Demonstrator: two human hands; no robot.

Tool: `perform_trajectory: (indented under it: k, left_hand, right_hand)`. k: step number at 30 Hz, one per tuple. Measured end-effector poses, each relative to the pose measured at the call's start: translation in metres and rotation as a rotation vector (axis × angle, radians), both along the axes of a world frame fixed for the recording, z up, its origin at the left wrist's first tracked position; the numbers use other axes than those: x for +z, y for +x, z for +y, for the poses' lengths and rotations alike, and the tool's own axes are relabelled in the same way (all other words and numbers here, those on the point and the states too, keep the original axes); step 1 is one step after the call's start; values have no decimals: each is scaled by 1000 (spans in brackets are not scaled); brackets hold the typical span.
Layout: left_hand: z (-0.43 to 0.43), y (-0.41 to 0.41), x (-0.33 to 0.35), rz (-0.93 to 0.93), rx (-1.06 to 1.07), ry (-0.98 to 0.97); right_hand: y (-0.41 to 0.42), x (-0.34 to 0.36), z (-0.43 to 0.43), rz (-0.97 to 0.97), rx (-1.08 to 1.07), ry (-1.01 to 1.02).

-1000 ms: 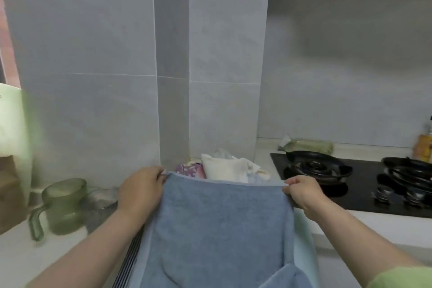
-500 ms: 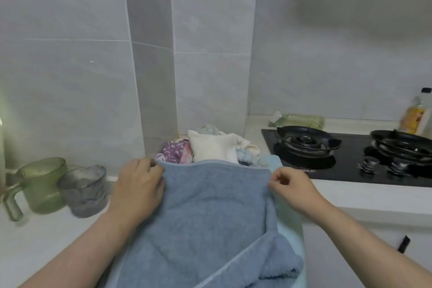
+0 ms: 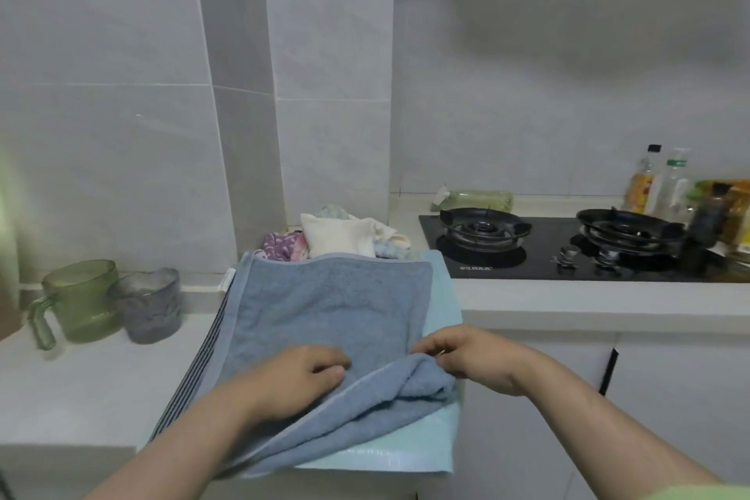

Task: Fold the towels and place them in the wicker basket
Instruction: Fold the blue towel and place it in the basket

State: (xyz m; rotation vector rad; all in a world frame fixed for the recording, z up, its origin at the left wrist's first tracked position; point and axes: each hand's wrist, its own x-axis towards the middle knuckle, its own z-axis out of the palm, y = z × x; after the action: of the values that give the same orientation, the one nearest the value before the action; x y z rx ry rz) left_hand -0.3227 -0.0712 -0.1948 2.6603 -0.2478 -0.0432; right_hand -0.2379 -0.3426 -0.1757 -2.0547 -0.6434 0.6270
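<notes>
Blue towel [image 3: 332, 308] lies spread on the table [image 3: 81, 386], on top of a paler teal cloth [image 3: 406, 455]. Its near right corner is bunched up.

The right hand [image 3: 470, 357] pinches that bunched corner between thumb and fingertips. The left hand [image 3: 296, 378] rests on the towel's near middle with its fingers bent; whether it has cloth in them I cannot tell.

The likely trouble is a crooked fold. The near edge is rumpled and runs at a slant, so pulling the corner across could trap a ridge or leave the edges out of line. The teal cloth seems to hang over the table front below the towel, so a hard tug could drag both layers toward the floor.

Just behind the towel's far edge sits a heap of unfolded towels [image 3: 337, 239], which a long sweep might knock. No wicker basket is in view.

Left of the towel stand a green mug [image 3: 81, 300] and a grey cup [image 3: 150, 304]. To its right is a black gas hob [image 3: 568, 252], with bottles [image 3: 649, 183] beyond. Pale tiled wall [image 3: 121, 93] rises behind, and white cabinet doors [image 3: 669, 398] run below right.
</notes>
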Motion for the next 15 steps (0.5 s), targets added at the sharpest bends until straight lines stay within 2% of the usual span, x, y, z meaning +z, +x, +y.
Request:
perform_trajectory:
  k: [2, 4, 7, 9, 12, 15]
  left_hand:
    - [3, 1, 0, 48, 67, -95]
    - [2, 4, -1, 102, 78, -92]
    - [1, 5, -8, 127, -6, 159]
    - [3, 7, -13, 84, -22, 256]
    - [6, 9, -20, 44, -51, 306]
    - [8, 12, -24, 40, -52, 331]
  right_hand:
    - [-4, -2, -2, 79, -33, 56]
    - [-7, -5, -7, 84, -7, 73]
    - [-10, -10, -16, 39, 58, 64]
    - [-14, -14, -19, 52, 52, 75]
    - [-22, -21, -19, -8, -99, 150]
    - [-35, -25, -18, -86, -361, 321]
